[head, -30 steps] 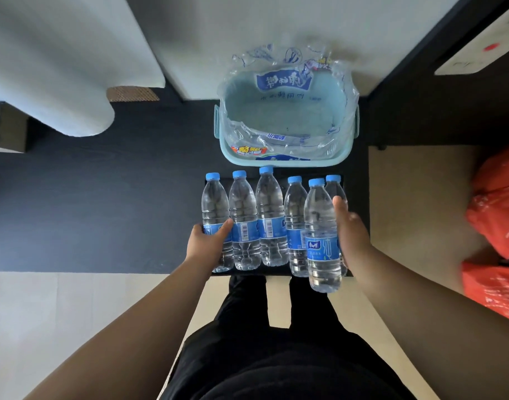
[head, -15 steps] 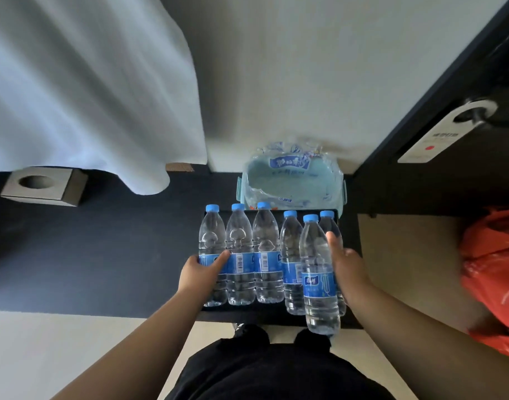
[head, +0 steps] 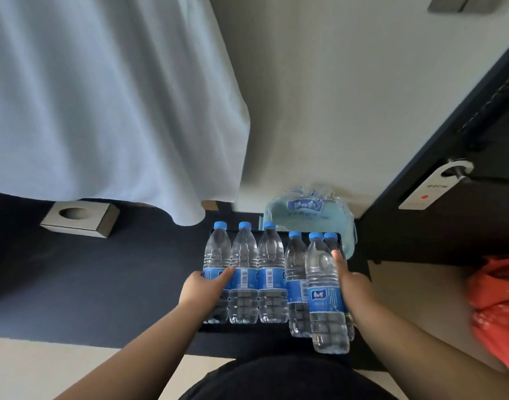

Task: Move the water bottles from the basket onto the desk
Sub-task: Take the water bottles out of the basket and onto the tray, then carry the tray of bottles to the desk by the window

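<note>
Head view: six clear plastic water bottles with blue caps and blue labels (head: 272,272) stand upright in a close row on the dark desk (head: 103,284). The left hand (head: 202,287) presses flat against the leftmost bottle, fingers extended along its label. The right hand (head: 352,284) presses against the right end of the row, fingers straight; neither hand encloses a bottle. The pale blue plastic basket (head: 350,226), lined with crumpled clear wrap, sits just behind the row. A grey tissue box (head: 80,219) lies well to the left.
</note>
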The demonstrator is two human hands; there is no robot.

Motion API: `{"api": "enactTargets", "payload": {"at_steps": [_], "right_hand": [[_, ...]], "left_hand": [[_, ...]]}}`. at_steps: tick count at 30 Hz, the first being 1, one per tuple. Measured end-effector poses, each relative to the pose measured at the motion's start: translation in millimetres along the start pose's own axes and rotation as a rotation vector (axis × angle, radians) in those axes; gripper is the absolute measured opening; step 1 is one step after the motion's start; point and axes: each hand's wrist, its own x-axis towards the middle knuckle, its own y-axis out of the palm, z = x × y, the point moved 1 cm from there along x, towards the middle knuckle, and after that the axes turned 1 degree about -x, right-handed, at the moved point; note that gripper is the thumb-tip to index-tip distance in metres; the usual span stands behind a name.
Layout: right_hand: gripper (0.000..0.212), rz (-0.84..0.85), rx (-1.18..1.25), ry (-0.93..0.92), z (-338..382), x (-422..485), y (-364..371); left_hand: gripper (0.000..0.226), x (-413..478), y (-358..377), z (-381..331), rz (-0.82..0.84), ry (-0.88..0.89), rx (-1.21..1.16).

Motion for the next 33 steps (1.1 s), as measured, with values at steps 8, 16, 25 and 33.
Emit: {"api": "enactTargets", "payload": {"at_steps": [8,16,25,33], "right_hand": [[0.108,0.09,-0.068,-0.199,3.9,-14.2,-1.7],[0.089,0.159,-0.217,-0.404,-17.0,-25.5,1.7],[0.088,0.258,-0.423,-0.515,-48.2,-44.7,28.5],[0.08,0.38,-0.515,-0.625,-56.1,-79.1,76.9]], "left_hand": [[0.068,-25.7,-14.4,30.4,-0.041,-0.064,-0.069],[0.07,-90.8,-8.7,80.1,-0.122,-0.184,-0.216],[0.06,-165.0,-5.6,147.5,-0.231,-0.276,-0.337],[0.058,-207.7,-20.0,215.9,-0.349,-0.35,-0.446]]}}
